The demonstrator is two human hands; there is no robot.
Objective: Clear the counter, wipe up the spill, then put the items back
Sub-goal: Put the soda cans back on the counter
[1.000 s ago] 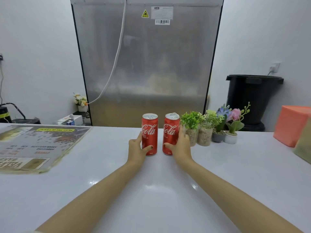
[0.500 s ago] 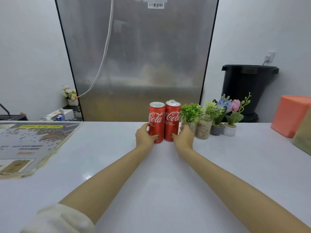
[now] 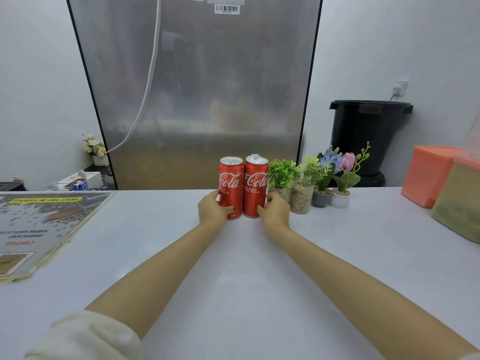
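Two red cola cans stand upright and touching near the far edge of the white counter (image 3: 246, 268). My left hand (image 3: 213, 211) wraps the base of the left can (image 3: 230, 181). My right hand (image 3: 274, 211) grips the base of the right can (image 3: 255, 183), whose top looks dented. Just right of the cans is a row of small potted plants (image 3: 301, 188), the nearest pot touching my right fingers. No spill or cloth is visible on the counter.
A laminated menu sheet (image 3: 39, 224) lies at the counter's left. An orange box (image 3: 426, 175) and a greenish container (image 3: 459, 214) sit at the right edge. Behind the counter stand a steel fridge (image 3: 202, 100) and a black bin (image 3: 363, 133).
Both hands slid the two cans away from me and together; the gap between the cans has closed and they now stand beside the plants.
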